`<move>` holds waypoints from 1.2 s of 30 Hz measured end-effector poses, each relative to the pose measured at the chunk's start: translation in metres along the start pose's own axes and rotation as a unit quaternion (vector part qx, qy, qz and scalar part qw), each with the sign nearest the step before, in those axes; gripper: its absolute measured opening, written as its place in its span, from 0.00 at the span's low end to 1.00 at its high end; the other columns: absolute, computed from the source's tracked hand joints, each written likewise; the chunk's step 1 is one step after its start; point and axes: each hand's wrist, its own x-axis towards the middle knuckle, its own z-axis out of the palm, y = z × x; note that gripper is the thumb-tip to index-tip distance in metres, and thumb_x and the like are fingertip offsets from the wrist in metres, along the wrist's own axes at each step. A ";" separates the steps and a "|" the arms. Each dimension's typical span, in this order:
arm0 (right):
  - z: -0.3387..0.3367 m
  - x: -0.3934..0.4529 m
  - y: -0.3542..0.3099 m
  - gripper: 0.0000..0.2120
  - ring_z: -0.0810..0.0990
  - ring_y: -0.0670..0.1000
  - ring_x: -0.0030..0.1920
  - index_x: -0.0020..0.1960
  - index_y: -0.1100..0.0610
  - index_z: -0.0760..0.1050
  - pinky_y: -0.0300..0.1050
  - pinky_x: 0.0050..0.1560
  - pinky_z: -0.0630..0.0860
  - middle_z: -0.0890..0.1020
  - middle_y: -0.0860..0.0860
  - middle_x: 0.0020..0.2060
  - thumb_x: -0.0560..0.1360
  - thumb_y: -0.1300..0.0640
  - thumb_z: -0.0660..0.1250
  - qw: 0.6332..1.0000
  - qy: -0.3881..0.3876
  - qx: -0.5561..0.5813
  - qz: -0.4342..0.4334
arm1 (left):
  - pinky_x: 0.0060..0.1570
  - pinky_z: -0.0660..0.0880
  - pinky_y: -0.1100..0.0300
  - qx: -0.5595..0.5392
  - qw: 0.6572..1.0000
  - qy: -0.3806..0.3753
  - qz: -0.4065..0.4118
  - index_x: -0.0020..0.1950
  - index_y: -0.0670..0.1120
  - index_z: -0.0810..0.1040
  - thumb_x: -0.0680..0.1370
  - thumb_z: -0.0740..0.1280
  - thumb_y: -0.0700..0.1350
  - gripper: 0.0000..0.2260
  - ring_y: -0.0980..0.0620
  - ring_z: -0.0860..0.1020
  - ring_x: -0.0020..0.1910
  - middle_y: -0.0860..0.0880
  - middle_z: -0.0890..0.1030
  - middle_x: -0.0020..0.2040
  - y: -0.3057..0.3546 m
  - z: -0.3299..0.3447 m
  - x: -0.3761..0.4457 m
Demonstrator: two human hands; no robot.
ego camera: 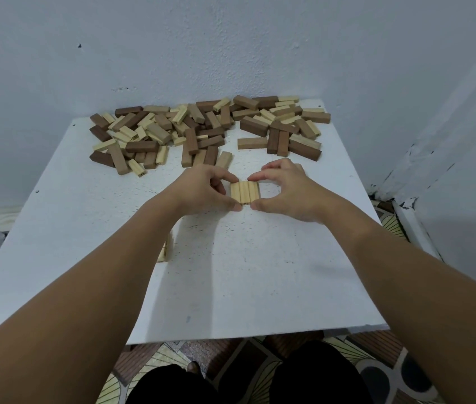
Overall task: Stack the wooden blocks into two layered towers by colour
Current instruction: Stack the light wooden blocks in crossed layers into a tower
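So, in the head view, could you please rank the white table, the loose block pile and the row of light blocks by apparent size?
1. white table, largest.
2. loose block pile, along its far edge.
3. row of light blocks, squared up by the left hand and right hand, clearly smallest.

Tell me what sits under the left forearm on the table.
A pale wooden block peeks out beside the left forearm, lying on the white table. Only its right edge shows; the rest, and anything else beneath the arm, is hidden.
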 end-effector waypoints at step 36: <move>0.001 0.002 -0.004 0.29 0.59 0.49 0.70 0.69 0.38 0.77 0.49 0.69 0.62 0.66 0.45 0.66 0.70 0.39 0.79 1.000 0.006 0.000 0.003 | 0.42 0.73 0.60 -0.007 1.000 -0.012 0.009 0.61 0.57 0.81 0.69 0.83 0.53 0.23 0.54 0.76 0.40 0.50 0.79 0.43 0.005 0.003 0.001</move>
